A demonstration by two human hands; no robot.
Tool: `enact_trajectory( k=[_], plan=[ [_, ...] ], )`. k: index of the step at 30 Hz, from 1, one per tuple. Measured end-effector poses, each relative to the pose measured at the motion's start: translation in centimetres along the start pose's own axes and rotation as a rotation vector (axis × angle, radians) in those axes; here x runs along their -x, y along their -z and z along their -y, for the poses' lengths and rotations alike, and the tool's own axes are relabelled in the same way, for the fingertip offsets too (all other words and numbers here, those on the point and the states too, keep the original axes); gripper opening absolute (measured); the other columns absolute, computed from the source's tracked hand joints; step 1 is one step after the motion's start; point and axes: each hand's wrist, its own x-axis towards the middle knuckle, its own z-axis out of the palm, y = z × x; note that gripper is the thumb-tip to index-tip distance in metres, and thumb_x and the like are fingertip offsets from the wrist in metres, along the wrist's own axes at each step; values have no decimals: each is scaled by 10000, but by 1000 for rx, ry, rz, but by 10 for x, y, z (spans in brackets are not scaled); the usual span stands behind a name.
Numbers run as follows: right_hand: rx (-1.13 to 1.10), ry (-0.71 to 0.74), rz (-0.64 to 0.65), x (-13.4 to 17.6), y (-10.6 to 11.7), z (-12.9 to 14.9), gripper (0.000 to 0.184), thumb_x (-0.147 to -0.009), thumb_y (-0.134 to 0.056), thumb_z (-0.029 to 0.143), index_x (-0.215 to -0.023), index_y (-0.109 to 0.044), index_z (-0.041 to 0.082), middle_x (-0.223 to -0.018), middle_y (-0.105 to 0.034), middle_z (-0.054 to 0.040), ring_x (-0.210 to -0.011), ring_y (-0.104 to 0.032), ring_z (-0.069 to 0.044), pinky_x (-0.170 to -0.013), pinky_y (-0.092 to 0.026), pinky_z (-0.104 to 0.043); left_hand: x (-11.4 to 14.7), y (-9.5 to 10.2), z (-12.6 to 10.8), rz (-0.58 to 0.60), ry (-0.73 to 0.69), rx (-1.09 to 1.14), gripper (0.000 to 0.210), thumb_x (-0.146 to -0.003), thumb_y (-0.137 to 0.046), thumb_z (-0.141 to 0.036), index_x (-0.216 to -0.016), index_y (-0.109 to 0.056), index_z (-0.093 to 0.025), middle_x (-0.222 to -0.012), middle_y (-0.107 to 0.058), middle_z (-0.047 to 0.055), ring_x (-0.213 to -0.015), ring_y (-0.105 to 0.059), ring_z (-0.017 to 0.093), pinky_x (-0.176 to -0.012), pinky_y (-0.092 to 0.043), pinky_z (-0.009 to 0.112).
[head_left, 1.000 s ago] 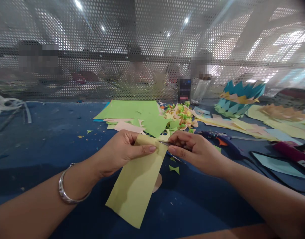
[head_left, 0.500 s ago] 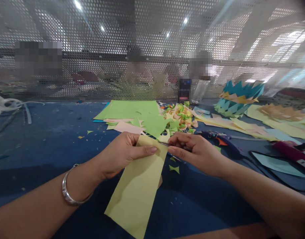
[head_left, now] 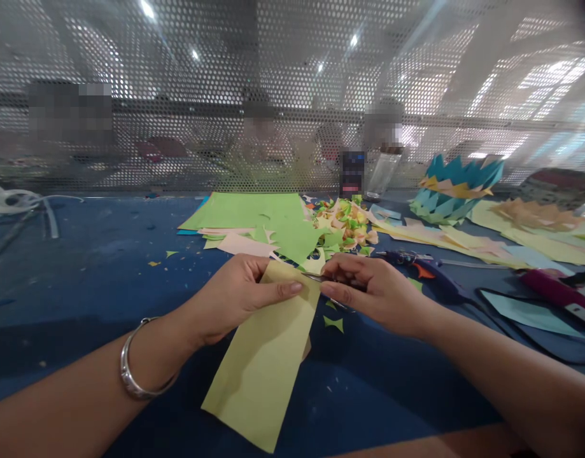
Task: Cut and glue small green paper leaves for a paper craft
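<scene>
My left hand [head_left: 247, 294] pinches a long strip of pale yellow paper [head_left: 260, 375] near its far end, thumb on top. The strip slants down toward me over the blue table. My right hand [head_left: 368, 289] is closed around a small pair of scissors [head_left: 312, 277]; the blades lie at the right edge of the strip, close to my left thumb tip. Most of the handles are hidden by my fingers. Just beyond my hands are green paper sheets [head_left: 244, 208] and a heap of small paper cuttings [head_left: 347, 219]. A green scrap [head_left: 333, 324] rests below my right hand.
To the right lie a dark blue glue gun [head_left: 430, 270] and a magenta tool [head_left: 550, 289] with black cords. Behind them stands a zigzag-edged paper basket [head_left: 457, 187]. A phone [head_left: 352, 173] and a glass [head_left: 384, 173] stand by the perforated metal screen [head_left: 187, 127]. White cords [head_left: 10, 200] lie left.
Both hands stay nearly in place with the paper and scissors. The scissors have shifted slightly at the strip's edge, and the whole view has moved a little.
</scene>
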Motion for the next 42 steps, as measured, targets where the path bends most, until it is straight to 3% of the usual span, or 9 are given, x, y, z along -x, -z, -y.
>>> enact_trajectory(
  k=[4,9,15,42],
  plan=[
    [-4,-1,2,0,-1,-2,268,-954,-581,494,-960,-593,226,-786,-541,19,-657,-458,-116,-579,-368,-255,0,-1,0,-11,-23,-14,257,-793,-798,-371,-809,-748,-120,-676,-741,45,-512,-663,115,-472,-520,180],
    [-4,4,5,1,-1,-2,261,-948,-594,489,-961,-599,229,-771,-535,24,-659,-464,-114,-586,-379,-249,1,-3,1,39,0,-8,261,-806,-783,-390,-843,-753,-133,-719,-761,54,-555,-696,141,-504,-538,202],
    [3,-6,6,0,-1,2,261,-946,-594,480,-940,-607,219,-732,-518,29,-632,-448,-110,-561,-365,-245,1,-4,1,-8,24,-48,272,-794,-791,-392,-835,-750,-127,-728,-765,76,-580,-699,155,-534,-527,220],
    [46,11,16,1,-2,2,295,-959,-563,495,-908,-604,207,-725,-491,25,-617,-417,-107,-545,-336,-247,1,-9,3,29,70,41,273,-733,-830,-373,-866,-776,-140,-762,-773,95,-596,-696,177,-565,-517,266]
  ],
)
